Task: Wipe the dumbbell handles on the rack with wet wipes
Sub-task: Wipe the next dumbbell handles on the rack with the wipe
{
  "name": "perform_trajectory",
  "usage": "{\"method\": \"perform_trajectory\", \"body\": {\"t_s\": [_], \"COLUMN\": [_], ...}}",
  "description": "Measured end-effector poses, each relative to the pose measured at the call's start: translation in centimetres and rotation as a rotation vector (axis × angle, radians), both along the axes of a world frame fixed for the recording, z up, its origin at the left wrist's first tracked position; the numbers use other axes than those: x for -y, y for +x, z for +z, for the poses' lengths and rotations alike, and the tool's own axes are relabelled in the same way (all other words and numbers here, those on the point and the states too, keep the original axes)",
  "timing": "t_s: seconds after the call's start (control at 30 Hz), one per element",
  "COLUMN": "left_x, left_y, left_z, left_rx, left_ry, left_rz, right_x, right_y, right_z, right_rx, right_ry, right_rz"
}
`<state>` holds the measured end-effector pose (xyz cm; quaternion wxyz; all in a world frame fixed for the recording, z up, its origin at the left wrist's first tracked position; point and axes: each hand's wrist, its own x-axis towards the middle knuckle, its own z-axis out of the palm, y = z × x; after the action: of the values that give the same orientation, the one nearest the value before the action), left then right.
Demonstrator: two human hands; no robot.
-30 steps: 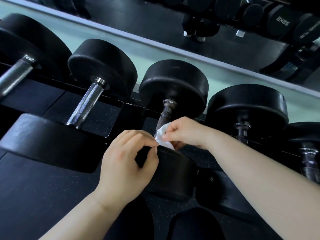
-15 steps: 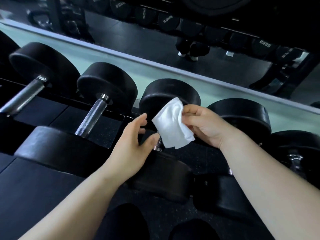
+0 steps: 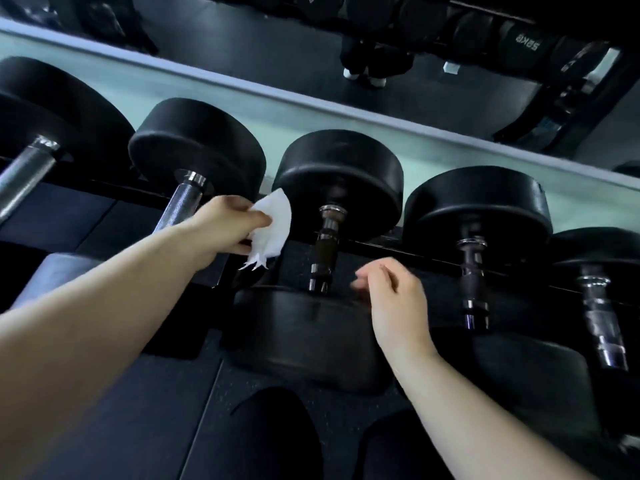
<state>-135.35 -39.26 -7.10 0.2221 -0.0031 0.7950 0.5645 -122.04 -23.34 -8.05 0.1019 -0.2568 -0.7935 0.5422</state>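
The left hand (image 3: 225, 226) pinches a crumpled white wet wipe (image 3: 273, 230) in its fingers, hiding part of it. The right hand (image 3: 394, 299), blurred, fingers loosely curled and empty, hovers just right of the dark knurled dumbbell handle (image 3: 325, 249).

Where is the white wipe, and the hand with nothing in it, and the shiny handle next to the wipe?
white wipe (image 3: 275, 221), head view, middle of the sheet.
right hand (image 3: 398, 299), head view, back of the hand.
shiny handle (image 3: 183, 200), head view, upper part of the bar.
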Motion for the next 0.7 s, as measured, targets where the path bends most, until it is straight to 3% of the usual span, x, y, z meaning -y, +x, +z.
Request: {"method": "perform_trajectory", "body": {"t_s": [0.07, 0.2, 0.3, 0.5, 0.6, 0.7], "left_x": [-1.3, -4.1, -5.2, -4.4, -3.5, -4.0], "left_y": [-0.3, -0.5, -0.9, -0.3, 1.0, 0.5], "left_z": [-0.7, -1.4, -1.7, -2.3, -2.4, -2.6], "left_rx": [0.058, 0.228, 0.246, 0.164, 0.220, 0.183], "left_ry": [-0.002, 0.226, 0.308, 0.083, 0.042, 0.004], "left_rz": [-0.098, -0.224, -0.159, -0.306, -0.470, -0.381], "right_x": [0.0, 0.0, 0.0, 0.2, 0.2, 0.1], "right_y": [0.0, 0.0, 0.0, 0.1, 0.2, 0.2], "right_z": [-0.1, -0.1, 0.0, 0.2, 0.3, 0.3], "right_rx": [-0.016, -0.001, 0.000, 0.010, 0.017, 0.023], "right_ry": [-0.015, -0.020, -0.025, -0.002, -0.003, -0.025], "right_rz": [-0.035, 0.006, 0.018, 0.019, 0.018, 0.010]}}
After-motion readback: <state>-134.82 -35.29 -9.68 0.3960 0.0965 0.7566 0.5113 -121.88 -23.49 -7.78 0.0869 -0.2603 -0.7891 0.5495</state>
